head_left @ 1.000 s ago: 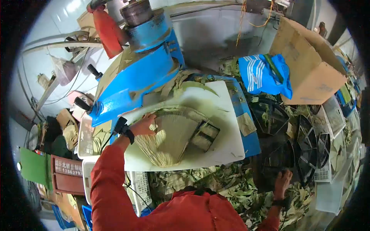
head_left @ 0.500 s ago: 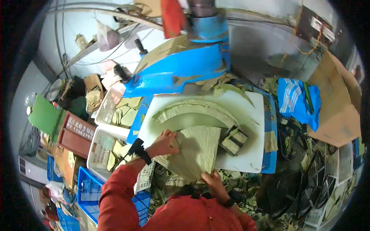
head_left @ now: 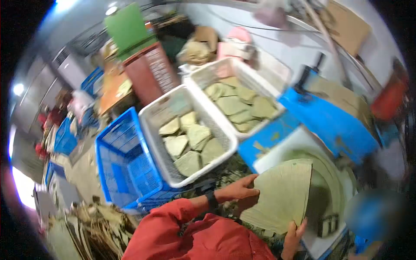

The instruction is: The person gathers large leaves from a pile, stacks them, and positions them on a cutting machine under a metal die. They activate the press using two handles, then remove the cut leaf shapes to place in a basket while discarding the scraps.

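Both hands hold a fan-shaped pale green stack of thin sheets (head_left: 281,195), raised above the white board (head_left: 277,152) of a blue machine. My left hand (head_left: 239,190) is closed on its left edge, thumb on top. At the lower corner, my right hand (head_left: 295,234) pinches the stack between thumb and fingers. A curved pale green strip (head_left: 336,177) lies on the board behind the stack. Farther right on the board, a dark-framed block (head_left: 329,225) sits close to my right hand.
Two white baskets, one nearer (head_left: 173,181) and one farther (head_left: 255,71), hold several pale green cut pieces. Left of them stands a blue crate (head_left: 130,173). The blue machine arm (head_left: 333,117) reaches over the board's back edge. Dry scraps (head_left: 95,225) are heaped at lower left.
The view has swung left toward the baskets. The fan-shaped stack has come up off the board, and my left hand has gone from resting by it to gripping its edge.
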{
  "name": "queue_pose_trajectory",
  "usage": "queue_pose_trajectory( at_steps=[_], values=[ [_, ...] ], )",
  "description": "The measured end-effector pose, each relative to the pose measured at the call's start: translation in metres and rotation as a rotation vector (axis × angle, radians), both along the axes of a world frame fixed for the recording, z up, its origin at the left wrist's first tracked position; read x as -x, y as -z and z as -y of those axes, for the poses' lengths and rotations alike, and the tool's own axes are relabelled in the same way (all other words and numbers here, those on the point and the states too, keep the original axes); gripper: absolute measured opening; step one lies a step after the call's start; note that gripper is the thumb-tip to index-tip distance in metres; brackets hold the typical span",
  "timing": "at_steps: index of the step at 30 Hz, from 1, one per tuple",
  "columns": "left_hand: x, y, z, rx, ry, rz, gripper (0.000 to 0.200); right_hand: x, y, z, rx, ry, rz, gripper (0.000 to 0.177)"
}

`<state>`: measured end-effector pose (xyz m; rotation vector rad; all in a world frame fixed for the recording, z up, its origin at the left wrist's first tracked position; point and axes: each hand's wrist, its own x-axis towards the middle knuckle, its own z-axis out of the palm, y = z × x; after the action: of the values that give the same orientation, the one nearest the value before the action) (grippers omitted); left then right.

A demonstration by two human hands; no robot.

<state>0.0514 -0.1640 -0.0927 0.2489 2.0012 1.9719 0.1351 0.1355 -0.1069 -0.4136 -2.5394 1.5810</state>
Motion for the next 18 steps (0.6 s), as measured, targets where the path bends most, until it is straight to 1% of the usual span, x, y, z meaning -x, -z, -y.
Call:
queue_pose_trajectory(
  at_steps=[1, 3, 6, 8, 9, 10, 11, 12, 14, 15, 18],
  values=[
    [-0.004, 0.005, 0.013, -0.052, -0.057, 0.106, 0.059, 0.013, -0.008, 0.018, 0.055, -0.123, -0.01, 0.047],
    [-0.011, 0.025, 0.042, -0.181, -0.147, 0.305, 0.055, 0.039, -0.043, 0.066, 0.16, -0.346, -0.025, 0.038],
    [-0.027, 0.069, 0.068, 0.363, -0.679, -0.306, 0.046, 0.075, -0.038, 0.115, -0.019, -0.433, -0.061, 0.036],
    [-0.044, 0.027, 0.079, 0.357, -0.721, -0.132, 0.044, 0.098, -0.057, 0.148, -0.3, -0.566, -0.121, 0.036],
    [-0.055, 0.009, 0.079, 0.101, -0.705, 0.007, 0.039, 0.104, -0.055, 0.164, -0.346, -0.656, -0.261, 0.037],
    [-0.065, -0.027, 0.076, 0.052, -0.626, 0.152, 0.035, 0.109, -0.053, 0.178, -0.382, -0.753, -0.407, 0.039],
    [-0.071, -0.035, 0.066, -0.254, -0.689, 0.206, 0.031, 0.109, -0.055, 0.192, -0.41, -0.857, -0.481, 0.04],
    [-0.078, -0.039, 0.059, -0.559, -0.749, 0.253, 0.028, 0.105, -0.055, 0.206, -0.43, -0.967, -0.557, 0.041],
    [-0.088, -0.018, 0.06, -0.8, -0.816, 0.349, 0.025, 0.087, -0.035, 0.224, -0.525, -1.139, -0.686, 0.034],
    [-0.092, -0.002, 0.062, -0.928, -0.843, 0.396, 0.024, 0.075, -0.032, 0.229, -0.522, -1.236, -0.653, 0.034],
    [-0.111, 0.043, 0.063, -0.722, -1.081, 0.478, 0.021, 0.051, -0.013, 0.234, -0.404, -1.269, -0.684, 0.039]
  ],
)
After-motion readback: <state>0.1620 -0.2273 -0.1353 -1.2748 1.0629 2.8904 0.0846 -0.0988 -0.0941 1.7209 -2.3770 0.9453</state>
